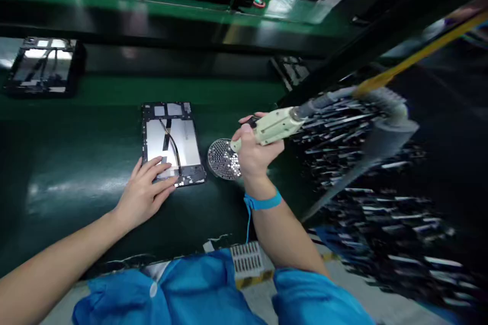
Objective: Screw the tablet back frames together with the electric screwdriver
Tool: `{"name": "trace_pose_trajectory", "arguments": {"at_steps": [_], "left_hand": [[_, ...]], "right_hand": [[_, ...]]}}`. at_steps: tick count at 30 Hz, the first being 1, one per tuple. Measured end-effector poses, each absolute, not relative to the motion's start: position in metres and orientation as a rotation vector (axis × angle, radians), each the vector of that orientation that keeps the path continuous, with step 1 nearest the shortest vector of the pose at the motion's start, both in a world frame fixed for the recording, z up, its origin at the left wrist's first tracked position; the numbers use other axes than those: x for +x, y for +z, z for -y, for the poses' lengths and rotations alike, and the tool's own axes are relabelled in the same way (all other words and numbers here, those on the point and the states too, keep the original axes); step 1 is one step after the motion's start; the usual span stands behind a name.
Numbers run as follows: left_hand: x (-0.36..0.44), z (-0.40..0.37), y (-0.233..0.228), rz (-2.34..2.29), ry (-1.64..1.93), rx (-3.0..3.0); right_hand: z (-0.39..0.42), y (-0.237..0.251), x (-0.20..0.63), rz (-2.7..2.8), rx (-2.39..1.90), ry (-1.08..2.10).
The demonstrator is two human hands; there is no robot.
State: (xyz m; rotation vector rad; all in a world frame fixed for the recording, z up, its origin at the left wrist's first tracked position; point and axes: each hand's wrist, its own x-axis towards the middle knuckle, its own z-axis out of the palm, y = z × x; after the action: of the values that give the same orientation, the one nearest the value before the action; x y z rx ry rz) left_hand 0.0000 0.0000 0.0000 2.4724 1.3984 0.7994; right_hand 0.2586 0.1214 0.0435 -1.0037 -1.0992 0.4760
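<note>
My left hand [147, 188] lies with spread fingers on the lower left part of an opened tablet [190, 142]. The tablet shows a silver inner panel, a dark frame and a thin black cable across it. In my right hand [257, 152] is a pale green electric screwdriver [280, 126], with my fingers wrapped round its body and a grey cord at its back end. Its tip cannot be made out. Just left of that hand, a round metal dish [221, 158] dotted with small holes or screws sits beside the tablet, partly covered by the hand.
Another tablet-like unit [41, 68] stands at the far left on the green work surface [91, 172]. A dark post [343, 51] slants across the right, near a yellow strap [412, 61]. Racks of thin, blurred parts [354, 147] fill the right side.
</note>
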Motion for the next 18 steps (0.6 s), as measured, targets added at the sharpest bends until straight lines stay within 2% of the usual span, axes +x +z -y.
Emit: {"name": "trace_pose_trajectory", "arguments": {"at_steps": [12,18], "left_hand": [[0.0,0.001,0.004,-1.389,0.789,2.407],[0.001,-0.001,0.003,-1.391,0.769,2.388]], "right_hand": [[-0.123,0.037,0.259,1.147,-1.032,0.475],[-0.114,0.06,0.251,1.096,-0.949,0.491]]}}
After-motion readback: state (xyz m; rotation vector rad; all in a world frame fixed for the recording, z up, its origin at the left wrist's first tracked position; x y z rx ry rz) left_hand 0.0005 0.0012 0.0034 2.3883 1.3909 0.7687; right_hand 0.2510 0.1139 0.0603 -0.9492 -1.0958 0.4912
